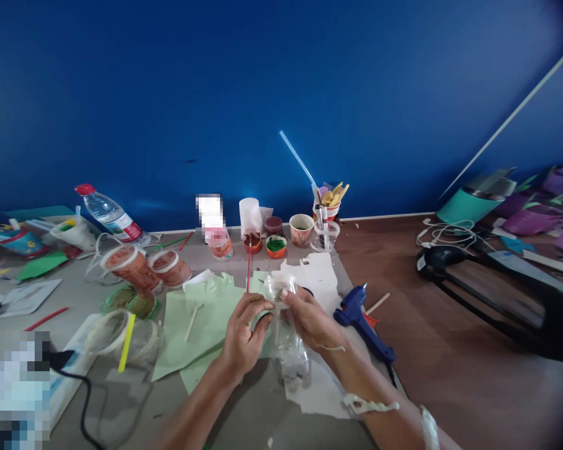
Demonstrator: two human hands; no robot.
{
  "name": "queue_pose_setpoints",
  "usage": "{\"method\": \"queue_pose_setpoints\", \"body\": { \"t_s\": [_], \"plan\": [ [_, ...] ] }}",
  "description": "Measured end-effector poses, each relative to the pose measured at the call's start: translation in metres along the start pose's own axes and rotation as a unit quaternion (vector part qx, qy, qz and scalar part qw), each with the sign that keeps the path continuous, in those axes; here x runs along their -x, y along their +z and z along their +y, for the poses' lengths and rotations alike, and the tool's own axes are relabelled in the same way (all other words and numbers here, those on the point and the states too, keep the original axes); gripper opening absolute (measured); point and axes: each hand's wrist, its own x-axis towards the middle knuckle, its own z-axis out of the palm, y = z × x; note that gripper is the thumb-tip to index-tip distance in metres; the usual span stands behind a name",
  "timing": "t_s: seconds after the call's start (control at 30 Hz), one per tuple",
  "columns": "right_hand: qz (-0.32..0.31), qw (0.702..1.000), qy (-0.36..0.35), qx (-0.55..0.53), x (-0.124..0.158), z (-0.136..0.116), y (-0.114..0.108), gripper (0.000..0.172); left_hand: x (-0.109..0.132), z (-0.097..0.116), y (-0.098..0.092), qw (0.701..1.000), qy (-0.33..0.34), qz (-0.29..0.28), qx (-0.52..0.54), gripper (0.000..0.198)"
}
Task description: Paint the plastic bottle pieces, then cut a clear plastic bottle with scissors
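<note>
My right hand (314,319) is wrapped round a clear plastic bottle (291,362), which leans over the table with its base toward me. Close against the bottle's left side, my left hand (246,331) is closed in a pinch; a greenish edge shows between thumb and fingers, but I cannot tell what it is. Pale green paper sheets (178,337) lie under and left of my hands. Torn white paper (319,281) lies behind and beneath the right hand. A blue glue gun (363,322) rests on its side, right of that hand.
Paint-stained cups (126,265), a small cup of green paint (276,245) and a cup of wooden cutlery (328,206) stand along the back. At left are a water bottle (110,215) and a yellow strip (127,344). A black frame-like object (497,300) lies at right.
</note>
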Motion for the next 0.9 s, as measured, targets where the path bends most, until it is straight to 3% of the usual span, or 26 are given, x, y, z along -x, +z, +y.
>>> {"method": "queue_pose_setpoints", "body": {
  "t_s": [0.13,0.47,0.63,0.77,0.9],
  "plan": [
    [-0.002,0.997,0.040,-0.067,0.002,-0.003,0.003,0.036,0.001,0.000,0.001,1.000,0.013,-0.004,0.003,0.011],
    [-0.007,0.994,0.064,-0.085,0.002,-0.002,0.002,0.035,0.000,-0.001,0.001,0.999,0.028,-0.033,0.008,0.013],
    [-0.054,0.994,0.053,-0.084,0.005,-0.012,0.007,0.035,-0.001,0.004,0.001,0.998,0.034,0.013,0.053,0.009],
    [-0.054,0.993,0.057,-0.083,0.006,-0.013,0.008,0.035,0.000,0.002,0.000,0.998,0.051,0.010,0.022,0.028],
    [-0.065,0.992,0.065,-0.091,0.007,-0.012,0.008,0.039,0.000,0.000,-0.002,0.996,0.085,0.002,0.003,0.030]
  ]
}}
